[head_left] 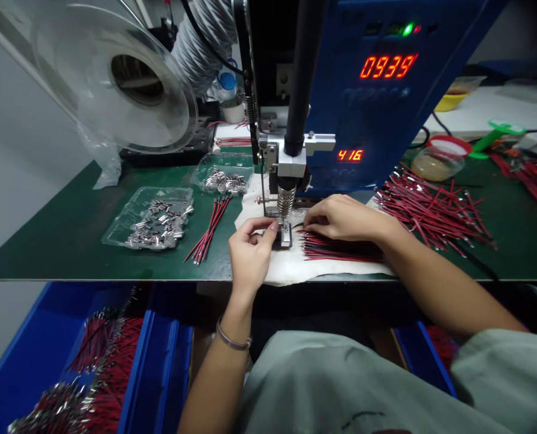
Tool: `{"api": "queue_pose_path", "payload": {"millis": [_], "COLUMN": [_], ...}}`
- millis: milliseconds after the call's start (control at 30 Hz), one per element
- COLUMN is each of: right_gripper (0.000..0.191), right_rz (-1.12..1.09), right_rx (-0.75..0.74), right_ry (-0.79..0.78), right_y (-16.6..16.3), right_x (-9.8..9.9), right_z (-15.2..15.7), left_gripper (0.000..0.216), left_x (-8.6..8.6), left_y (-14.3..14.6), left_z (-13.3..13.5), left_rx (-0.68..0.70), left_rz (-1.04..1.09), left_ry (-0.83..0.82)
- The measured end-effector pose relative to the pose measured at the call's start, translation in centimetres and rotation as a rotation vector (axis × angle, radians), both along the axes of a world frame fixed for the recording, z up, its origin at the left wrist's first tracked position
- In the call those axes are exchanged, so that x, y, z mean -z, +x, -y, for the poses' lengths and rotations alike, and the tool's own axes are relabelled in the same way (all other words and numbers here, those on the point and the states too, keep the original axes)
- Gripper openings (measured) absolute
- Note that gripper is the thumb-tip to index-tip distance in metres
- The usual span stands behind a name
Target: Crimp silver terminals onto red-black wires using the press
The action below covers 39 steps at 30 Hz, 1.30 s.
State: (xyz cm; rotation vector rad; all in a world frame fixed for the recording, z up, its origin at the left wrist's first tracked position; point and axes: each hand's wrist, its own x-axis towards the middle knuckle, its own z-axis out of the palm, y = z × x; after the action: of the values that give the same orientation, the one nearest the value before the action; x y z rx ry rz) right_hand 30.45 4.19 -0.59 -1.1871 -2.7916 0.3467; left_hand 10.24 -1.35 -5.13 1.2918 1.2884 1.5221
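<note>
Pinching at the centre of the frame, the left hand (249, 250) has thumb and forefinger closed right at the small metal fixture (285, 234) under the machine's spring-tipped head (285, 202); whatever sits between those fingertips is too small to make out. Just right of it, the right hand (338, 218) lies flat with fingers spread, pressing on the bundle of red wires (340, 248) that lies across the white cloth (290, 265) on the green desk (46, 241); it grips nothing that I can see.

Left of centre, a small loose bunch of red wires (209, 230) lies on the desk, well apart from the hands. Further left, a clear tray of metal terminals (157, 224), with a second such tray (224, 179) just behind it. On the right side, a big scattered heap of red wires (431, 211). Above the hands, the blue machine (386, 114) shows red digits 0939 and 416. Upper left, a clear plastic reel (128, 78). Bottom left, below the desk edge, a blue bin (33, 355) holds wires with metal ends.
</note>
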Motion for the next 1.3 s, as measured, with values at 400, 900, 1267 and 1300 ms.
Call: {"api": "queue_pose_path", "payload": {"millis": [400, 900, 1267, 1300], "right_gripper": [0.021, 0.024, 0.023, 0.022], "right_rz": [-0.195, -0.382, -0.464, -0.466], "right_rx": [-0.052, -0.062, -0.13, -0.143], "right_ry": [-0.038, -0.196, -0.204, -0.201], "right_y": [0.74, 0.2, -0.02, -0.05], "right_x": [-0.3, -0.29, -0.4, -0.38], "right_z": [0.04, 0.46, 0.74, 0.75], "left_gripper": [0.017, 0.018, 0.016, 0.016], "left_x": [0.08, 0.14, 0.2, 0.2], "left_y": [0.01, 0.02, -0.01, -0.02], "left_z": [-0.01, -0.06, -0.06, -0.05], "left_rx": [0.013, -0.015, -0.014, -0.016], "left_rz": [0.007, 0.018, 0.023, 0.02], "left_ry": [0.011, 0.027, 0.035, 0.036]}}
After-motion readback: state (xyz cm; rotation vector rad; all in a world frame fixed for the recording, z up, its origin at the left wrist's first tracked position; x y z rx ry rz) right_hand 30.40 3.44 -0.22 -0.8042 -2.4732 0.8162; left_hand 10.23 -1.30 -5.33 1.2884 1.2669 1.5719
